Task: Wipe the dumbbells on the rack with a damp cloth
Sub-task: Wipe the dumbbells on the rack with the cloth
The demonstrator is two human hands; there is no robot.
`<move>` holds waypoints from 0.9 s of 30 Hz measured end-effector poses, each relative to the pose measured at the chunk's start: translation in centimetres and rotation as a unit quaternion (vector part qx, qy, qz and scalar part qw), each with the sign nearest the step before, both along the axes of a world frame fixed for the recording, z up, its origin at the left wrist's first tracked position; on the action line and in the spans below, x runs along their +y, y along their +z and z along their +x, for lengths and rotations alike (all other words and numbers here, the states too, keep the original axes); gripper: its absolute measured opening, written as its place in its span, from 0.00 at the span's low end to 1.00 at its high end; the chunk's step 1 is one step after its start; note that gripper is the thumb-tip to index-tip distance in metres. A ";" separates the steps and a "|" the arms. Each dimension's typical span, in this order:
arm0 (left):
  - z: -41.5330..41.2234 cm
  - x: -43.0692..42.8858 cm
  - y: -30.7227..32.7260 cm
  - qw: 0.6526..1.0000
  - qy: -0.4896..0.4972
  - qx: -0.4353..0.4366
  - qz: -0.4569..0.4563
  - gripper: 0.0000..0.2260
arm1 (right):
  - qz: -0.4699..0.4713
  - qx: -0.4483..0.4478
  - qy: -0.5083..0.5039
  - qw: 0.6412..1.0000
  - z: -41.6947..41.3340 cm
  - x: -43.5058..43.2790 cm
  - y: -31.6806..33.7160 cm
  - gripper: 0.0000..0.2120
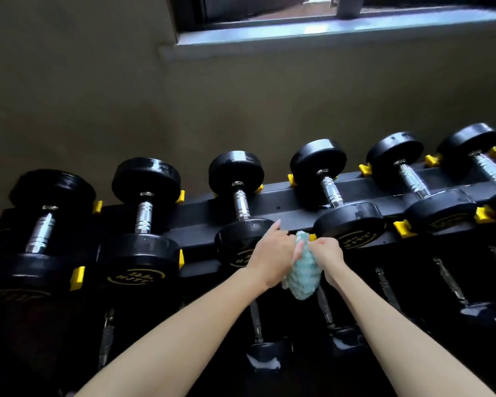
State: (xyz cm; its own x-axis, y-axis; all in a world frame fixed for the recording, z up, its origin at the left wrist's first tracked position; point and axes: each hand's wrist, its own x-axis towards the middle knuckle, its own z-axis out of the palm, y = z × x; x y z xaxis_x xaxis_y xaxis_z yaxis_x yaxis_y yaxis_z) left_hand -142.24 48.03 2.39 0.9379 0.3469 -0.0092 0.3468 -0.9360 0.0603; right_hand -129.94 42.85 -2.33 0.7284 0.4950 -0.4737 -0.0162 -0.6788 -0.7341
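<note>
Several black dumbbells with chrome handles lie across the top tier of a black rack (pixel 292 204). A pale blue fluffy cloth (pixel 302 270) hangs bunched between my two hands, in front of the gap between the third dumbbell (pixel 241 202) and the fourth dumbbell (pixel 334 193). My left hand (pixel 271 253) grips the cloth's left side, its fingers close to the third dumbbell's near head. My right hand (pixel 328 253) holds the cloth's right side, just below the fourth dumbbell's near head, which shows wet streaks.
Yellow saddles (pixel 401 228) mark the cradles between dumbbells. A lower tier with more dumbbells (pixel 265 353) sits under my forearms. A dark wall rises behind the rack, with a window sill (pixel 327 32) at the top.
</note>
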 end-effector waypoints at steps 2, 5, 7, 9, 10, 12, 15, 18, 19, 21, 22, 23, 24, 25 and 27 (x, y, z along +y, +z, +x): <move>-0.7 1.3 1.9 0.989 0.101 -0.107 -0.034 0.09 | 0.028 0.006 -0.003 1.000 -0.7 1.0 1.3 0.12; -2.3 3.8 5.2 0.951 0.210 -0.199 -0.113 0.13 | 0.091 -0.007 0.001 0.996 -2.2 4.3 3.9 0.10; -3.9 6.2 6.7 0.931 0.252 -0.238 -0.117 0.15 | 0.128 -0.041 0.008 0.991 -3.6 7.2 5.7 0.09; -5.9 9.1 7.8 0.918 0.273 -0.267 -0.109 0.15 | 0.160 -0.067 0.016 0.985 -5.3 10.5 7.4 0.08; -7.0 11.0 8.3 0.912 0.287 -0.270 -0.112 0.15 | 0.169 -0.078 0.023 0.982 -6.4 12.2 8.1 0.08; -9.3 14.7 9.0 0.898 0.319 -0.284 -0.102 0.15 | 0.187 -0.088 0.035 0.978 -8.4 15.8 9.1 0.08; -12.9 21.2 9.1 0.874 0.379 -0.295 -0.075 0.16 | 0.207 -0.114 0.051 0.970 -11.6 22.3 9.8 0.08; -16.6 28.5 7.3 0.848 0.457 -0.257 -0.074 0.15 | 0.173 -0.175 0.087 0.965 -15.4 29.4 9.0 0.09; -17.5 30.0 6.3 0.837 0.487 -0.241 -0.060 0.16 | 0.149 -0.201 0.101 0.963 -16.5 30.4 8.9 0.11; -19.0 32.9 3.6 0.828 0.521 -0.200 -0.045 0.18 | 0.158 -0.224 0.151 0.950 -19.1 32.9 7.5 0.13; -19.2 33.8 2.4 0.830 0.522 -0.185 -0.063 0.17 | 0.172 -0.222 0.192 0.940 -20.2 33.7 6.7 0.13; -19.2 34.2 0.9 0.831 0.514 -0.182 -0.111 0.16 | 0.178 -0.226 0.235 0.928 -21.0 34.0 5.8 0.13; -19.1 34.1 -0.1 0.835 0.498 -0.172 -0.161 0.15 | 0.176 -0.244 0.266 0.916 -21.3 34.1 5.3 0.15; -19.0 34.0 -1.1 0.844 0.472 -0.171 -0.188 0.16 | 0.164 -0.257 0.290 0.907 -21.1 34.2 5.0 0.15; -18.9 33.8 -1.9 0.834 0.459 -0.222 -0.213 0.16 | 0.138 -0.270 0.336 0.892 -20.5 34.7 5.1 0.14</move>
State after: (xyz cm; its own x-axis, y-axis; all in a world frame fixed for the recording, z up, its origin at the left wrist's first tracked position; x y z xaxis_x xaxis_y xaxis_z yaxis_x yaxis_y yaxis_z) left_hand -161.10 81.84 0.45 0.2235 0.9740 -0.0377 0.7603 -0.1500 0.6320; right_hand -150.40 77.60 2.78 0.3075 0.9494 0.0633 0.7324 -0.1936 -0.6528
